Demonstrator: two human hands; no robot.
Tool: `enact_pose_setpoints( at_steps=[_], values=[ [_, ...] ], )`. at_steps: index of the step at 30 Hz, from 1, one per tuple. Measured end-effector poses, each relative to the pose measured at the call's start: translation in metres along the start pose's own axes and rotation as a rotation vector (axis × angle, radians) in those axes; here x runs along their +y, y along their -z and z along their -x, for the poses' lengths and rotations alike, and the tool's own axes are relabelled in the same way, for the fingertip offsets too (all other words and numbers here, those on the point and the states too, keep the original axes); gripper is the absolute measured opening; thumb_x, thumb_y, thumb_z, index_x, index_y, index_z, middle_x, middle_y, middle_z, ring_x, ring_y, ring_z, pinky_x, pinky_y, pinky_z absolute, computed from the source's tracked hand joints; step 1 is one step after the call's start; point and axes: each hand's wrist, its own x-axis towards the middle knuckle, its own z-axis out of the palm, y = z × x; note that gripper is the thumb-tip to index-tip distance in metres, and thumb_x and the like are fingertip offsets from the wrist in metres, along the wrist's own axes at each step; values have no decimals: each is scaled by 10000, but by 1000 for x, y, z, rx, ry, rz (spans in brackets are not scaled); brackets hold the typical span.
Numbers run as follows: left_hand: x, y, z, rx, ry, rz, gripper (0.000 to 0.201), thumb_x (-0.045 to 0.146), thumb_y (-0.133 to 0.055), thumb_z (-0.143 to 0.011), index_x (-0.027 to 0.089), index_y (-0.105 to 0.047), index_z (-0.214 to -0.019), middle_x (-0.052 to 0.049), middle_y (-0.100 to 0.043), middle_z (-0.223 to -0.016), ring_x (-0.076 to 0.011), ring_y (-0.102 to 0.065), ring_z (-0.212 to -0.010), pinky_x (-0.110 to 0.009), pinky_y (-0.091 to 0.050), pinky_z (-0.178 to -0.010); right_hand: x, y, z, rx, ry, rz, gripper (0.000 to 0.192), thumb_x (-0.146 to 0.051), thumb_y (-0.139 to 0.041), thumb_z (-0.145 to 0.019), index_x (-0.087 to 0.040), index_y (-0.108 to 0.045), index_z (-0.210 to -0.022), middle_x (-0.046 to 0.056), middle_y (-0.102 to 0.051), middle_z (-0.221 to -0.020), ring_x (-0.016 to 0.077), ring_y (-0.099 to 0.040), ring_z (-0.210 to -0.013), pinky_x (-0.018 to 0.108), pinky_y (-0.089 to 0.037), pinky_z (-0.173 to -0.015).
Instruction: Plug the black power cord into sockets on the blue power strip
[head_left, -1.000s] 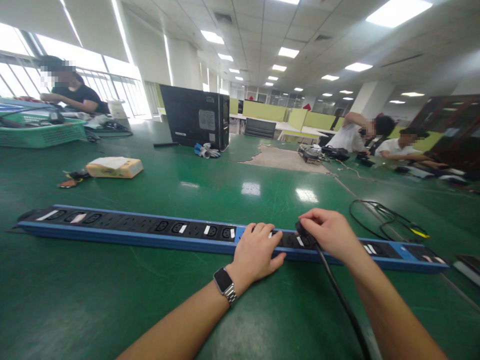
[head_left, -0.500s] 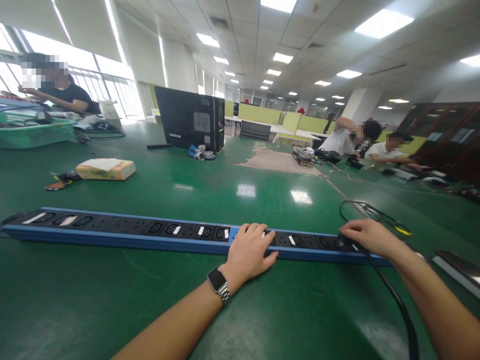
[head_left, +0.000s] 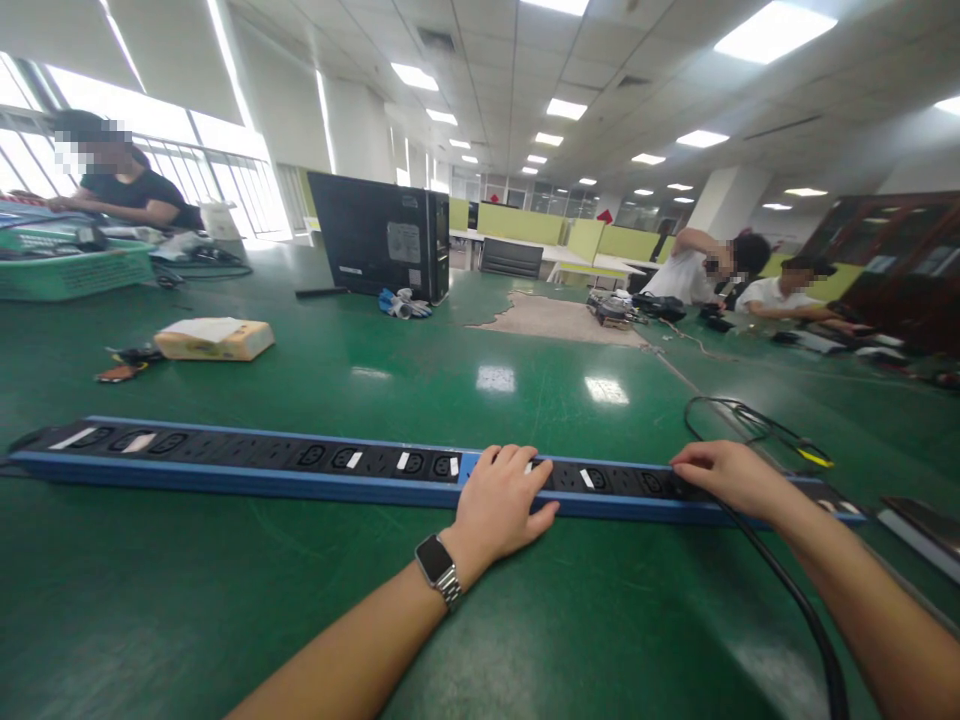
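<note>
A long blue power strip [head_left: 247, 474] with black sockets and several white labels lies across the table. My left hand [head_left: 499, 500] rests flat on its middle, fingers stretched out over the sockets and thumb by the near edge. A watch [head_left: 436, 570] is on that wrist. Toward the strip's right end, my right hand [head_left: 724, 472] pinches the black plug [head_left: 681, 487] of a thick black cable [head_left: 784, 565] against the sockets. Fingers mostly cover the plug, so I cannot tell how deep it sits. The cable runs under my right forearm toward the near edge.
Behind the strip are a tissue pack [head_left: 215, 340], a black computer tower [head_left: 379, 235] and gloves [head_left: 405, 304]. A coiled cable [head_left: 750, 418] lies beyond my right hand, a dark flat device [head_left: 919, 535] at right. A green basket [head_left: 82, 272] stands at left. Three people sit farther off.
My right hand has shifted slightly, and the plug shows less beneath its fingers. More of the strip's right end is visible. My left hand stays in place on the strip.
</note>
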Motion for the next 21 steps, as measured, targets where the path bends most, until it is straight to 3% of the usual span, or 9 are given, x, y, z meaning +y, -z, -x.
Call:
enact_pose_setpoints(
  at_steps=[10,13,18,21],
  values=[
    [0,-3,0,11,-3,-12,431,468,-562,-840,217,-587,-1191,-89,-588,-1218,-272,-511,-1108,-437,-373,-972,7,-19,10,118,-6,-97,317,-460,-504,-781,-226,-707,-846,-2,-716,-783,190,-636,-738,289,-455,-663],
    [0,-3,0,13,-1,-14,430,462,-574,-832,217,-589,-1185,-88,-589,-1217,-271,-512,-1105,-437,-375,-972,-2,-5,12,157,-27,-114,310,-448,-539,-732,-215,-727,-812,6,-714,-729,192,-631,-677,295,-453,-623],
    [1,-3,0,14,2,-12,429,468,-578,-826,223,-594,-1177,-85,-591,-1212,-271,-516,-1100,-432,-377,-970,-32,42,12,381,-85,-350,303,-444,-597,-676,-201,-731,-798,29,-730,-741,198,-652,-681,284,-476,-617],
    [1,-2,0,13,3,-9,425,463,-581,-824,220,-596,-1173,-87,-591,-1207,-270,-515,-1101,-432,-379,-967,-45,50,3,302,-56,-375,290,-421,-606,-676,-191,-734,-799,36,-735,-743,190,-650,-665,271,-468,-589]
  ],
)
